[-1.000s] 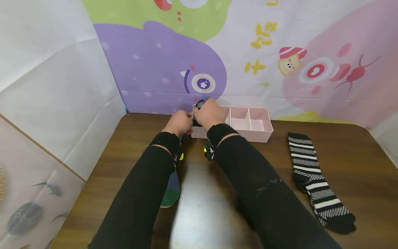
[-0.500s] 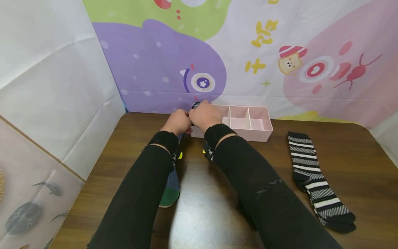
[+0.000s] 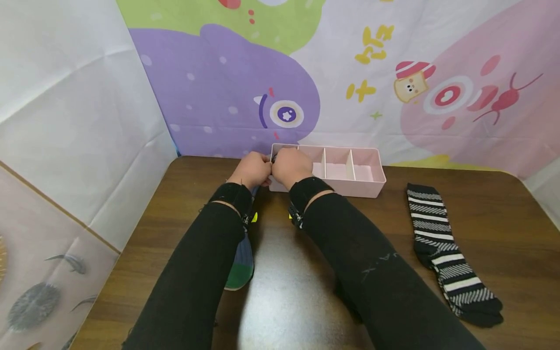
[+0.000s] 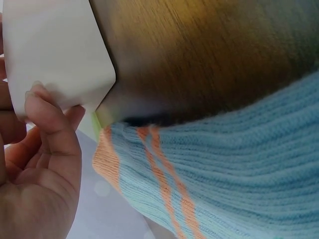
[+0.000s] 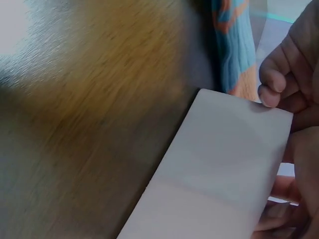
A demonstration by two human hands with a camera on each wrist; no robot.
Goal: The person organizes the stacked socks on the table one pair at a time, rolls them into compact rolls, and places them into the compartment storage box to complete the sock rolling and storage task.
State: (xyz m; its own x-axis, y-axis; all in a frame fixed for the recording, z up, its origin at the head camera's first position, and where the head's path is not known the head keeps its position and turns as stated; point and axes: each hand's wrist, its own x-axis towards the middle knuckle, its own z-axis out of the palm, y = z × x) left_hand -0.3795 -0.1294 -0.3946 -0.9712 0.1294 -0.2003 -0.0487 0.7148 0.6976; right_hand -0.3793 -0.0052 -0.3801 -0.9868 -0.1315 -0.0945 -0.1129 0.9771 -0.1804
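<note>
A pale pink divided box (image 3: pixel 350 188) stands at the back of the table against the printed backdrop. My left hand (image 3: pixel 251 170) grips its left end, thumb against the outer wall in the left wrist view. My right hand (image 3: pixel 292 165) is bent over the leftmost compartment, just beside the left hand. A small bit of a dark bundle (image 3: pixel 274 158) shows between the two hands; the rest is hidden, as are most right fingertips. Under my left forearm lies a blue sock (image 3: pixel 243 255) with a green toe; its orange-striped cuff (image 4: pixel 164 184) reaches close to the box.
A black-and-white striped sock (image 3: pixel 442 243) lies flat on the right of the wooden table (image 3: pixel 288 301). Something dark (image 3: pixel 347 299) is partly hidden under my right forearm. Backdrop cloth rises behind the table, and a white sheet (image 3: pixel 78 87) stands at the left.
My right hand has lowered the dark bundle into the leftmost compartment; it no longer sticks up above the hand. My left hand has stayed at the box's end.
</note>
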